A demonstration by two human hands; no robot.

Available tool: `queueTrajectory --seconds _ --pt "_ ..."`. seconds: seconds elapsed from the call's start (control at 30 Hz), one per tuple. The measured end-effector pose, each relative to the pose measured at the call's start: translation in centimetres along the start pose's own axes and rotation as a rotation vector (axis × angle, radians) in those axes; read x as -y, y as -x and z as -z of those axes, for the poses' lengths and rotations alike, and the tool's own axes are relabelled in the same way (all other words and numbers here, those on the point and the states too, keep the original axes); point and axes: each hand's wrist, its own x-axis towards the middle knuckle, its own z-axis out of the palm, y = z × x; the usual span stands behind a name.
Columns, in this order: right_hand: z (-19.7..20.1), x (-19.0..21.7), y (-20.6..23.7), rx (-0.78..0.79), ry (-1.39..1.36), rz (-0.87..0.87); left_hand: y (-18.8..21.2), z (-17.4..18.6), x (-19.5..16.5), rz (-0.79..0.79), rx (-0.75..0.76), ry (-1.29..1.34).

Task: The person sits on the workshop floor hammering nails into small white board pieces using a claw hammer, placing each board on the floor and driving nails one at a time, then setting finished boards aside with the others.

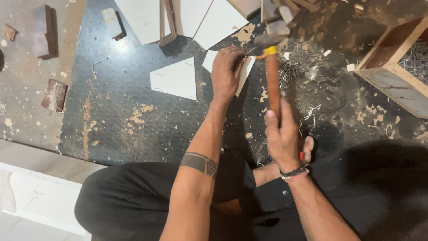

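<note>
White board offcut (246, 71) flat on the dark mat (111, 111), left hand (226, 71) pressed on top of it, fingertips pinched on what looks like a small nail at the offcut's upper edge, too thin to confirm. Right hand (281, 136) below and right of the offcut, clenched round the wooden handle of a hammer (272, 76), head raised just right of the pinching fingers. Judgement for a clean strike: short light taps first, nail kept upright, fingers low on the shank and pulled clear once seated, offcut pinned flat against sliding. Count now: one hammer; one more white panel (174, 79) lying just left of the offcut, several larger white sheets (187, 18) stacked above it; loose nail pile (290, 71) right of the offcut; one wooden box (392, 67) far right of it, nails inside; two brown blocks (42, 31) well left of it, off the mat.
</note>
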Motion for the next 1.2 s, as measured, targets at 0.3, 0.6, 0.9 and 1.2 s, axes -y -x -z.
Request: queueTrajectory --seconds 0.3,0.6,0.9,1.2 --pt "0.0 -2.0 -1.3 -0.020 0.454 0.302 -0.1 -0.1 -0.2 -0.010 -0.020 -0.043" --pt "-0.5 -1.3 0.1 -0.036 0.000 0.194 -0.1 0.0 -0.5 0.020 -0.010 -0.015" --pt "-0.1 -0.9 -0.7 0.076 -0.345 -0.230 0.4 -1.0 -0.2 -0.008 -0.097 0.016" --pt "0.6 -1.5 -1.2 -0.062 -0.495 -0.050 0.1 -1.8 -2.8 0.030 -0.054 -0.191"
